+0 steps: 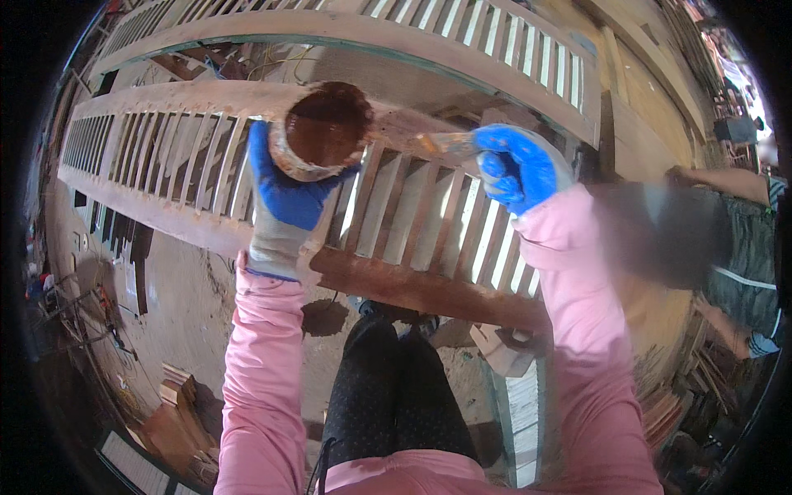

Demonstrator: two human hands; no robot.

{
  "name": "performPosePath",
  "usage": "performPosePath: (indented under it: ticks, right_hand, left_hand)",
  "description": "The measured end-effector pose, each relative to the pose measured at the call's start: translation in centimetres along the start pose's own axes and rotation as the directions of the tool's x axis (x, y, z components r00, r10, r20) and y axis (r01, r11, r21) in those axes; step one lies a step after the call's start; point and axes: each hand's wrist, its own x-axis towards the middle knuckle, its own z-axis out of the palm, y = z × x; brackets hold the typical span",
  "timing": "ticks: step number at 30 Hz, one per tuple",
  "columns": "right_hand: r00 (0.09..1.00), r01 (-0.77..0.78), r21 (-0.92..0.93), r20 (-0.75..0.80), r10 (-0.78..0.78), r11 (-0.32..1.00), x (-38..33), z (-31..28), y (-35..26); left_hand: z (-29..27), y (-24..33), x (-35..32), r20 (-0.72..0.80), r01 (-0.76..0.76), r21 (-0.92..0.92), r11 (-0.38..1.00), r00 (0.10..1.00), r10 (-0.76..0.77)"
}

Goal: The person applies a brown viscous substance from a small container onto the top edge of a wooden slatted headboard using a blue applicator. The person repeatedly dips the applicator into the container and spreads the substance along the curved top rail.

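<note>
A round can (290, 162) holding reddish-brown liquid is gripped from below by my left hand (290, 198) in a blue and grey glove. My right hand (521, 169), gloved the same way, is closed around a paintbrush (450, 144). The brush's brown-stained tip points left toward the can, apart from it. Both hands are above a long slatted wooden panel (148, 216) lying across in front of me. Its near rail (429, 290) is darker reddish brown on the right half and paler on the left.
A second slatted panel (330, 30) lies beyond the first. At the right is another person (738, 235) in dark clothing, beside a blurred dark shape (660, 231). Wooden boards (639, 74) run along the far right. Wood pieces (177, 425) lie on the floor at lower left.
</note>
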Motion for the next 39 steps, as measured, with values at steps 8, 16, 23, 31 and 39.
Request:
performPosePath:
  ticks: [8, 16, 23, 31, 39]
  right_hand:
    - [0.898, 0.218, 0.151, -0.417, -0.138, 0.964, -10.4, -11.7, 3.4]
    - [0.363, 0.204, -0.324, -0.851, -0.379, 0.924, -21.6, -23.9, 4.5]
    - [0.362, 0.029, -0.633, -0.714, -0.599, 0.773, -22.2, -30.0, 6.9]
    - [0.52, -0.209, -0.963, 0.039, -0.854, -0.172, -21.7, -31.5, 8.4]
    - [0.512, -0.236, -0.89, 0.227, -0.828, -0.39, -21.8, -30.6, 8.3]
  left_hand:
    - [-1.3, 2.9, 2.9, -0.196, -0.111, -0.173, 0.979, 0.978, 0.076]
    - [-4.3, 1.7, 3.3, -0.087, 0.032, -0.108, 0.994, 0.995, -0.041]
    - [-1.5, -0.5, 2.7, -0.138, -0.114, 0.255, 0.96, 0.979, 0.153]
    - [0.2, -1.3, 2.5, -0.226, -0.164, 0.157, 0.974, 0.954, 0.197]
    - [0.0, -0.8, 2.6, -0.221, -0.223, 0.215, 0.951, 0.937, 0.27]
